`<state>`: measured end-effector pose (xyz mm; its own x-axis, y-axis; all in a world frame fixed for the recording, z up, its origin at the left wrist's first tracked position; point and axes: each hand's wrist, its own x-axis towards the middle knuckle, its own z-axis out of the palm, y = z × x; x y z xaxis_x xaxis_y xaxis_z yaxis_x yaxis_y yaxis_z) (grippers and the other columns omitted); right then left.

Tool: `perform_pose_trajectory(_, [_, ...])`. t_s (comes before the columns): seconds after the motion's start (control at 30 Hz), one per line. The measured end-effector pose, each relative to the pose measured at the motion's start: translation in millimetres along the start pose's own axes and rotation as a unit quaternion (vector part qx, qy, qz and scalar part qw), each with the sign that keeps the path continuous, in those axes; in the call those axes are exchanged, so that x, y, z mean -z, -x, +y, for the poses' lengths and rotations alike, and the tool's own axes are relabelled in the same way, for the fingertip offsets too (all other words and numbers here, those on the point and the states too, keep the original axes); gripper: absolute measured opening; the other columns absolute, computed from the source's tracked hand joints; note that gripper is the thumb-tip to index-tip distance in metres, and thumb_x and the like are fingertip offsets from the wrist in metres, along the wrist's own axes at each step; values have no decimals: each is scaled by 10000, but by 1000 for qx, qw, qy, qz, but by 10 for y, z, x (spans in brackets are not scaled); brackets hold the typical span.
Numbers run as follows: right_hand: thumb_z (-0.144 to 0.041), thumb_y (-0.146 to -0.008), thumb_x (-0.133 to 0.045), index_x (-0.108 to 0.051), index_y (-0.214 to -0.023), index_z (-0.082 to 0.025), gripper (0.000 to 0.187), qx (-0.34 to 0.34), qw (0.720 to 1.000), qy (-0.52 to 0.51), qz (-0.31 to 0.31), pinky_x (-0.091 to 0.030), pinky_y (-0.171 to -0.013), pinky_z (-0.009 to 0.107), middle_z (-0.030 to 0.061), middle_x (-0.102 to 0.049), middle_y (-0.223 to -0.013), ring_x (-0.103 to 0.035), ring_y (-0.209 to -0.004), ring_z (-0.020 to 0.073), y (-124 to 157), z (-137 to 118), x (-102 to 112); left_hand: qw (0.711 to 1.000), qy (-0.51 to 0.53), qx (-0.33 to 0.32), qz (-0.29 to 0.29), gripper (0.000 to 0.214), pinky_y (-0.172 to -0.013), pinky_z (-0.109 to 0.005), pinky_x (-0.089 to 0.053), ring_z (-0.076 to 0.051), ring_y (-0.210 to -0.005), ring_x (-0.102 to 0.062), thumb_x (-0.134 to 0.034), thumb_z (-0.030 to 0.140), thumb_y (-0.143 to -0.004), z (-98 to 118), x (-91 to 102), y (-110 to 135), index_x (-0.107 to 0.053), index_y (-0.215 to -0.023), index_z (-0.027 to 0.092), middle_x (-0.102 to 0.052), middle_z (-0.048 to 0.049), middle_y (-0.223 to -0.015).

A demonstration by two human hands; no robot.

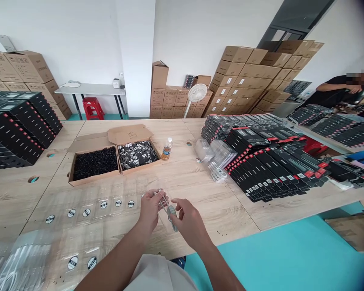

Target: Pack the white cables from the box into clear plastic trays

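My left hand (pixel 150 208) and my right hand (pixel 189 220) meet over the wooden table (pixel 200 190), both pinching a small clear plastic sleeve (pixel 169 212) with a coiled item inside. A row of clear sleeves with round black-and-white stickers (pixel 103 205) lies flat just left of my hands. More stickered sleeves (pixel 81 262) lie nearer the front edge. Behind the hands stands an open cardboard box (pixel 113 161) with two sections, one of small black parts, the other of black-and-white packets.
A small bottle (pixel 167 148) stands beside the box. Loose clear bags (pixel 215 159) and fanned rows of black retail boxes (pixel 269 161) fill the right side; more black boxes (pixel 15 125) are stacked at left. Another person (pixel 339 91) works far right. Cartons and a fan (pixel 196 93) line the wall.
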<state>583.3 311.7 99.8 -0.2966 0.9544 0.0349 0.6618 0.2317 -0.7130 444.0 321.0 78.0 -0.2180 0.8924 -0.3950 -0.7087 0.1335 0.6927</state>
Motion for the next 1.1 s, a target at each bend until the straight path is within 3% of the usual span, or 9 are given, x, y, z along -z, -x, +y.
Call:
perform_pose_trajectory(0.07, [-246, -789, -573, -646, -1110, -269, 330, 38, 999, 21, 13, -467, -587, 275, 47, -629, -917, -553, -643, 155, 113, 57, 17, 999, 33, 9, 12, 272, -670, -305, -504, -143, -640, -615, -808, 323, -595, 14, 24, -19, -639, -724, 153, -643, -18, -675])
perform_pose_trajectory(0.13, [-290, -840, -541, -671, -1100, -279, 291, 52, 997, 6, 50, -502, -700, 321, 74, -615, -968, -587, -797, 198, 185, 136, 28, 997, 64, 26, 16, 257, -693, -309, -515, -140, -658, -618, -809, 291, -603, 10, 37, -26, -630, -727, 155, -643, -18, -696])
perform_pose_trajectory(0.27, [-415, -849, -561, -716, -995, -260, 263, -40, 979, -185, 81, -510, -858, 394, 112, -548, -1214, -512, -1151, 280, 211, 269, -16, 993, 102, 65, -16, 230, -690, -299, -520, -137, -658, -617, -793, 274, -641, -45, 24, -18, -618, -737, 160, -632, -19, -708])
perform_pose_trajectory(0.43, [-458, -783, -669, -547, -1181, -259, 461, -169, 847, -501, 59, -534, -875, 440, 96, -584, -1246, -596, -1092, 265, 260, 280, -219, 993, 93, 66, -21, 246, -660, -290, -508, -146, -662, -626, -776, 333, -661, -82, 6, -10, -616, -745, 166, -638, -23, -721])
perform_pose_trajectory(0.5, [-445, -771, -692, -483, -1233, -256, 540, -174, 820, -543, 48, -531, -881, 457, 88, -651, -1128, -630, -1029, 250, 291, 263, -306, 995, 88, 52, -21, 261, -639, -281, -498, -139, -644, -622, -780, 346, -652, -75, 13, -16, -614, -734, 162, -632, -17, -706])
perform_pose_trajectory(0.63, [-475, -753, -701, -488, -1224, -216, 578, -181, 845, -496, 86, -572, -753, 401, 34, -680, -842, -660, -847, 218, 303, 232, -424, 995, 91, 42, -16, 261, -621, -282, -493, -137, -626, -615, -791, 330, -632, -49, 36, -41, -602, -702, 164, -615, -4, -676])
perform_pose_trajectory(0.87, [-525, -748, -676, -499, -1136, -212, 529, -208, 862, -447, 120, -534, -560, 298, -27, -619, -701, -678, -625, 188, 173, 219, -489, 993, 107, 35, -35, 256, -631, -280, -481, -139, -646, -607, -789, 325, -638, 8, 11, -26, -599, -686, 162, -620, -11, -675])
perform_pose_trajectory(1.0, [-486, -677, -750, -555, -1032, -199, 496, -202, 863, -463, 22, -531, -615, 312, -23, -633, -698, -658, -624, 171, 107, 285, -375, 996, 77, 20, -49, 266, -604, -276, -463, -138, -624, -600, -796, 339, -627, 52, 26, -1, -608, -680, 158, -626, -15, -658])
perform_pose_trajectory(1.1, [-445, -662, -772, -620, -994, -186, 448, -159, 882, -440, -59, -510, -701, 305, 39, -688, -869, -650, -768, 175, 31, 316, -190, 998, 41, 35, -45, 271, -656, -296, -481, -142, -635, -617, -816, 323, -603, 53, 46, 27, -630, -708, 156, -654, -24, -685])
